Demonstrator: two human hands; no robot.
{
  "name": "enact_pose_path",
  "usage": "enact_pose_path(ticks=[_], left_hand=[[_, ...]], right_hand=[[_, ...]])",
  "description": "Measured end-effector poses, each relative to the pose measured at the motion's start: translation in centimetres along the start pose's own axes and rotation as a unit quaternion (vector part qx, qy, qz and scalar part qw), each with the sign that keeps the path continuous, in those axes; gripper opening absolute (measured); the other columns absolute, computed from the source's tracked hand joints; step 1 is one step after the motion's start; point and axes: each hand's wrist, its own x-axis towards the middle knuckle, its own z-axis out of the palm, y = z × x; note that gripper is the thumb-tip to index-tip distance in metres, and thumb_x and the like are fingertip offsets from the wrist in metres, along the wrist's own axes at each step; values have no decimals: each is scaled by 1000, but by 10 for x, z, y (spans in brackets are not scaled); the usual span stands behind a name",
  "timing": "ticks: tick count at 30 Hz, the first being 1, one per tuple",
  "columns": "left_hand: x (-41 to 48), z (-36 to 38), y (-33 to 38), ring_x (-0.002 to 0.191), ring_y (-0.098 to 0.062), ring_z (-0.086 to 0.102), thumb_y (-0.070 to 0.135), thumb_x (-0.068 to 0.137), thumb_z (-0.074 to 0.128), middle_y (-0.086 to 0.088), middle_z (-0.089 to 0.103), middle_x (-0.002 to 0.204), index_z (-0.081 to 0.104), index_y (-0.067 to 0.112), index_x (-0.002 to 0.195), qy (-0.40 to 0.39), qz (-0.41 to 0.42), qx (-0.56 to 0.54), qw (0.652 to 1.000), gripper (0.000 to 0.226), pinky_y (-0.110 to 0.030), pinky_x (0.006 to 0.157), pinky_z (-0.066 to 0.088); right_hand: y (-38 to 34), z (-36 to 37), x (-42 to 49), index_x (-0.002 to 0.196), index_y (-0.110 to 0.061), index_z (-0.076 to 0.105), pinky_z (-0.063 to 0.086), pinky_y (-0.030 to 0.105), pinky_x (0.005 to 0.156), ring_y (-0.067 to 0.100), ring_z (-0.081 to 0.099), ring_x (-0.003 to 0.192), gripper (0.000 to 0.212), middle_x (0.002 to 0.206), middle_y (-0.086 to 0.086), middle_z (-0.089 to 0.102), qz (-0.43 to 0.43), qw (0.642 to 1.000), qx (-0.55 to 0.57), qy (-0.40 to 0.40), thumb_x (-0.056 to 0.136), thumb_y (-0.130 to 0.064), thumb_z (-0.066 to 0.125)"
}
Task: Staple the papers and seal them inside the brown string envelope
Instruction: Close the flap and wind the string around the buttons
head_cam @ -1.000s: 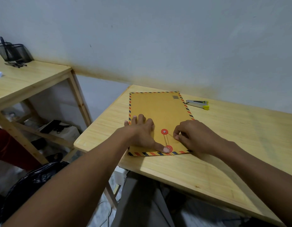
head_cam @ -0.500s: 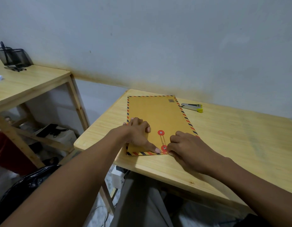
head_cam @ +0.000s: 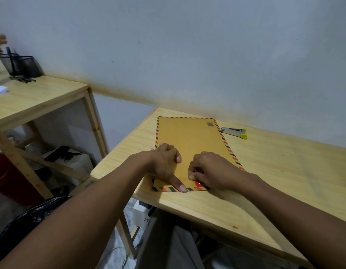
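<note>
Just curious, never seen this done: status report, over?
Left hand presses envelope flat. Right hand curled at red disc, string hidden. Stapler lies clear, beyond envelope.

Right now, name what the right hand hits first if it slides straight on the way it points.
Most likely the left hand: the right hand points left and away across the brown string envelope, and the left hand's curled fingers lie just ahead, a narrow strip of envelope between.
</note>
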Motion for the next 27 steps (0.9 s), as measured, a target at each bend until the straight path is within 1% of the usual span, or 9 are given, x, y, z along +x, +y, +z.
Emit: enact_pose_path(ticks=[8, 10, 13, 16, 17, 19, 22, 24, 27], left_hand=[[1, 0, -4, 146, -30, 16, 70, 57, 86, 7, 19, 152, 40, 40, 123, 4, 4, -31, 1000, 86, -53, 121, 23], [1, 1, -5, 145, -29, 15, 67, 59, 86, 7, 20, 152, 41, 38, 123, 13, 5, -37, 999, 84, -52, 122, 20], [-3, 5, -6, 146, -24, 15, 63, 61, 88, 6, 24, 150, 43, 33, 122, 40, 20, -51, 998, 81, -49, 125, 10], [-6, 14, -12, 149, -19, 16, 62, 60, 89, 8, 29, 150, 47, 33, 117, 79, 40, -95, 992, 77, -48, 126, 2], [-8, 17, -12, 147, -18, 21, 62, 59, 89, 9, 32, 149, 48, 34, 117, 91, 43, -109, 989, 76, -47, 126, 4], [-15, 23, -10, 134, -18, 35, 61, 59, 90, 9, 38, 142, 48, 36, 116, 118, 51, -127, 984, 75, -47, 122, 24], [-30, 25, -4, 120, -21, 50, 51, 67, 90, 8, 53, 130, 50, 32, 106, 162, 94, -184, 965, 59, -44, 98, 49], [-44, 17, -2, 123, -19, 57, 51, 70, 88, 7, 64, 125, 56, 26, 93, 204, 130, -258, 936, 46, -47, 98, 52], [-66, -12, 5, 113, -13, 69, 39, 78, 86, 1, 75, 111, 60, 13, 77, 303, 170, -365, 864, 37, -45, 95, 55]], right_hand=[[22, -4, 3, 106, -27, 71, 46, 33, 75, 12, 53, 90, 15, 92, -9, 59, 67, 989, 85, 105, 95, -35, 66], [29, -8, -14, 108, -33, 66, 48, 32, 84, 9, 52, 100, 20, 102, -11, 61, 44, 992, 110, 52, 90, -42, 67], [43, -10, -44, 112, -38, 60, 43, 34, 98, 9, 46, 116, 32, 120, -16, 57, 44, 997, 54, -40, 83, -52, 65], [49, -7, -65, 113, -38, 57, 43, 37, 103, 10, 42, 122, 24, 130, -16, 52, 63, 997, 15, -39, 91, -47, 63], [49, -4, -70, 112, -38, 56, 45, 37, 102, 9, 44, 121, 21, 129, -16, 53, 58, 998, -6, -27, 94, -47, 60], [44, 1, -75, 109, -37, 56, 49, 34, 94, 7, 50, 111, 14, 119, -16, 58, 35, 998, -48, 13, 99, -45, 53], [42, -2, -77, 103, -32, 58, 55, 37, 77, 8, 57, 84, 14, 96, -15, 63, 20, 991, -31, 125, 103, -38, 46], [43, -15, -76, 101, -26, 59, 53, 42, 68, 14, 58, 75, 15, 89, -10, 66, 11, 978, -5, 209, 103, -34, 46], [41, -47, -73, 99, -20, 60, 48, 36, 61, 19, 55, 67, 12, 82, -5, 65, -3, 945, 34, 325, 102, -28, 51]])
